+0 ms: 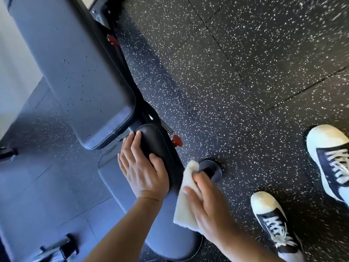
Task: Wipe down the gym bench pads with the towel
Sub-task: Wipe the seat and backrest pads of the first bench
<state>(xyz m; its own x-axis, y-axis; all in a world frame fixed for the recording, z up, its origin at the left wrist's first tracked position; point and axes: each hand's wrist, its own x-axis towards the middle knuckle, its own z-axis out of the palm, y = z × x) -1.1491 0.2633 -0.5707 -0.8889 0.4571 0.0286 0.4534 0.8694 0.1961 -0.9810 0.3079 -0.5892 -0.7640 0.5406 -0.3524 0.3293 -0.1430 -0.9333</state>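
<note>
White towel (186, 193) sits under my right hand (207, 208), by the side of the seat pad (113, 186). My fingers lie mostly straight and press it there. My left hand (141, 167) lies flat on the seat pad, fingers out, thumb over the edge. I see little drops on the back pad (75, 63). My shoes (273, 220) stand on the speckled floor (245, 72).

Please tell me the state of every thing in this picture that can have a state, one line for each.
back pad: wet, droplets on its surface
seat pad: left hand rests on it
left hand: open, fingers flat over the seat pad's edge
right hand: presses the towel against the seat pad's side
towel: white, folded, under the right hand
red knob: sticks out beside the seat pad
</note>
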